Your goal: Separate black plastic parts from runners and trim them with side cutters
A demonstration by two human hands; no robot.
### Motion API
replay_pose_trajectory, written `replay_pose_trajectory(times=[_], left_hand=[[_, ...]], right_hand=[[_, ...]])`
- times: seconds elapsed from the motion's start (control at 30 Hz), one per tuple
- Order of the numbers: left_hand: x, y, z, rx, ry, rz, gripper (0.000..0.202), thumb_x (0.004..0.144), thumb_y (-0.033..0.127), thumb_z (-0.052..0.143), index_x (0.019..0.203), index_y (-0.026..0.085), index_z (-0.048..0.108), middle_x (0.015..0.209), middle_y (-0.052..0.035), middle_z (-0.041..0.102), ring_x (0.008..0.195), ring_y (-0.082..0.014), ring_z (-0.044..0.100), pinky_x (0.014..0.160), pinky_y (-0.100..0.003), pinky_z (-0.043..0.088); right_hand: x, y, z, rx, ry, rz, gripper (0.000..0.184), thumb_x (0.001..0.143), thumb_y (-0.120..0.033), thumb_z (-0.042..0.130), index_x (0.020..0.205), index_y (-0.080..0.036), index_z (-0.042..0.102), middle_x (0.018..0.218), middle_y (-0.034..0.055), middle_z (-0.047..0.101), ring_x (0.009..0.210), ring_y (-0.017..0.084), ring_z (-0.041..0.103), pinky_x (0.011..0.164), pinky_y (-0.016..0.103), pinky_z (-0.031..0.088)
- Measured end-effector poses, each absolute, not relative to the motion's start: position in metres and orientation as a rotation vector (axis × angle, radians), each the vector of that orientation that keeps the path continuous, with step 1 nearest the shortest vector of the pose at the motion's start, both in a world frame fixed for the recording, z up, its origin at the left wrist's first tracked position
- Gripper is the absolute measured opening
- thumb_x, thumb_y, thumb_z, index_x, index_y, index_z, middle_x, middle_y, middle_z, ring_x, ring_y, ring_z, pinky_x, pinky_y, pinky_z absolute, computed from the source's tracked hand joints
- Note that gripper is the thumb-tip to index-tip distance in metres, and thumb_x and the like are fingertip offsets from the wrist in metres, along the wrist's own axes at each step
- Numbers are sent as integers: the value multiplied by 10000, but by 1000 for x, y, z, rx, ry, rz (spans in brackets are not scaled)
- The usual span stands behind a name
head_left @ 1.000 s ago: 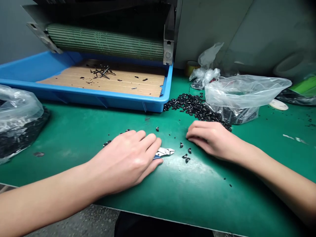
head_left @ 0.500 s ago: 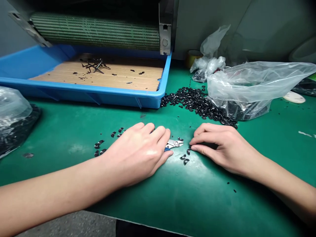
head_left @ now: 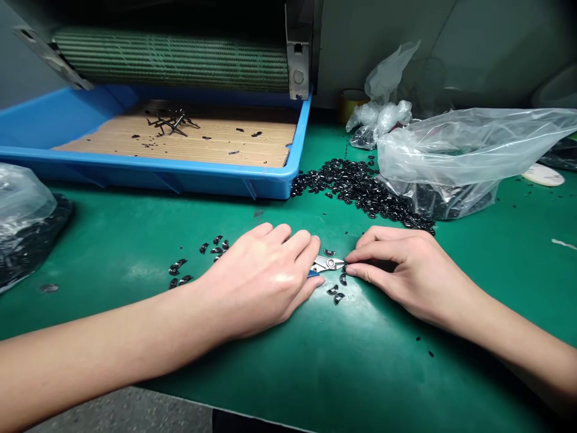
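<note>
My left hand (head_left: 274,279) is wrapped round the blue handles of small cutting pliers (head_left: 329,264), whose metal jaws point right. Thumb and forefinger of my right hand (head_left: 396,261) are pinched at the jaw tips. Between those fingertips sits a small black plastic piece (head_left: 346,263), mostly hidden. A few black half-moon pieces (head_left: 339,298) lie on the green tabletop just below the jaws. Several more half-moon pieces (head_left: 186,280) are scattered to the left of my left hand.
A heap of black pieces (head_left: 356,186) lies beyond my hands, beside a clear plastic bag (head_left: 451,156). At the back left stands a blue tray (head_left: 189,165) lined with cardboard, under a green conveyor roller (head_left: 175,60). Another filled bag (head_left: 22,222) rests at the far left.
My left hand has moved slightly right with the pliers, so the jaws now meet the fingertips of my right hand. The right hand has barely moved.
</note>
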State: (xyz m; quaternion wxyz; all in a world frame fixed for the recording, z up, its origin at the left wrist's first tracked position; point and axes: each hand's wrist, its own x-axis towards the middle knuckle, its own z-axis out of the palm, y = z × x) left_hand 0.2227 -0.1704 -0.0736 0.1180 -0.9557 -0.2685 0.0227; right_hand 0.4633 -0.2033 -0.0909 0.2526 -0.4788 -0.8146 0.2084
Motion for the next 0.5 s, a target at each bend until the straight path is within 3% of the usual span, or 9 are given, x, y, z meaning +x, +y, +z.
replay_pose_trajectory(times=[0.5], left_hand=[[220,-170,-71,-2791,-724,62,480,1014,458,330,1186,116,618,932,-86,588,816,-243,524,702,-384,336]], right_hand=[[463,-204,-91,-1225,-2248,555,139,903,-169,658,934,-207,787,862,37,717,750,144,665,696,251,523]])
